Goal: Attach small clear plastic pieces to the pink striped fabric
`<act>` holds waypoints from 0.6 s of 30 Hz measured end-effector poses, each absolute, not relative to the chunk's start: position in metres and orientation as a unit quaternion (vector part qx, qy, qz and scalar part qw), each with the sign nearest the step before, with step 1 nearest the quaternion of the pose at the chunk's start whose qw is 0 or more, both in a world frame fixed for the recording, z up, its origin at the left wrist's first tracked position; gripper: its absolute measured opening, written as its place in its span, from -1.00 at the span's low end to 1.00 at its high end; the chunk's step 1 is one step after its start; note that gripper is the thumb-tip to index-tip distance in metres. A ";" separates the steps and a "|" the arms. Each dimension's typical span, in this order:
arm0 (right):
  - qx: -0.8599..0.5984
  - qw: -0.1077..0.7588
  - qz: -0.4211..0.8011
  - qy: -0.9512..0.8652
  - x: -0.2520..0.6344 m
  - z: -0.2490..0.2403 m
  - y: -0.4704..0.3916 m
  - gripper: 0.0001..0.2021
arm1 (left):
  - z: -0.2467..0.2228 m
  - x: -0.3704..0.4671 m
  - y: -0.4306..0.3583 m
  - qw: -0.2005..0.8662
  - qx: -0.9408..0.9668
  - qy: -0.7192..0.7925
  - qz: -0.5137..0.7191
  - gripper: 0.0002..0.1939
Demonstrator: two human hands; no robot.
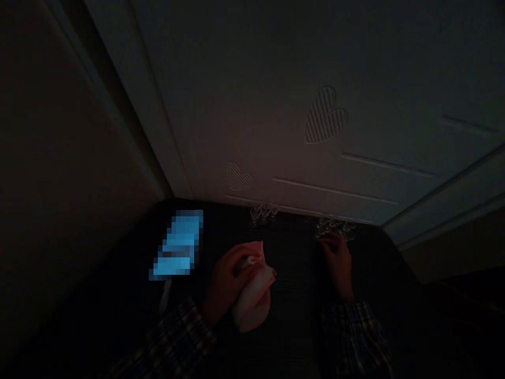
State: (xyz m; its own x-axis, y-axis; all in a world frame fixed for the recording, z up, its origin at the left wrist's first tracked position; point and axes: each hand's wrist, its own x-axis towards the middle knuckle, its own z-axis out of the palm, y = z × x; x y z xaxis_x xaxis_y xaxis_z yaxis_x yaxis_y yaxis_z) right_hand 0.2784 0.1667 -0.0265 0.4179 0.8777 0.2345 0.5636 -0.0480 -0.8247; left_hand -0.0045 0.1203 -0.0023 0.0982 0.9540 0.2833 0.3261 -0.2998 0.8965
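In the dim light, my left hand (231, 279) is closed around a folded pinkish-white cloth (254, 302), its fingers pressed into the folds. My right hand (337, 258) reaches to a right-hand group of small clear glass pieces (325, 223) with round tops. Its fingers are curled and drawn together at the near edge of that group. Whether a glass piece is between them is too dark to tell. Another group of similar glass pieces (263, 212) stands to the left, beyond the cloth.
The dark tabletop (294, 316) meets a pale upright panel (276, 105) with ribbed heart shapes (325, 116) just behind the glass pieces. At the left lies a device with a glowing, blurred blue screen (179, 242). A pale cable or strip (165, 296) runs from below it.
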 end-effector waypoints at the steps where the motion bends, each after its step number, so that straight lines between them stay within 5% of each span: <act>1: -0.704 0.464 0.168 -0.510 0.279 -0.026 0.166 -0.64 | -0.002 -0.004 0.120 0.340 0.660 0.485 0.462 -0.86; 8: -0.738 0.394 0.084 -0.542 0.269 -0.011 0.158 -0.81 | -0.001 -0.004 0.122 0.347 0.658 0.487 0.457 -0.89; 18: -0.526 0.327 0.148 -0.772 0.208 -0.002 0.142 -0.79 | -0.003 -0.002 0.120 0.399 0.561 0.556 0.464 -0.92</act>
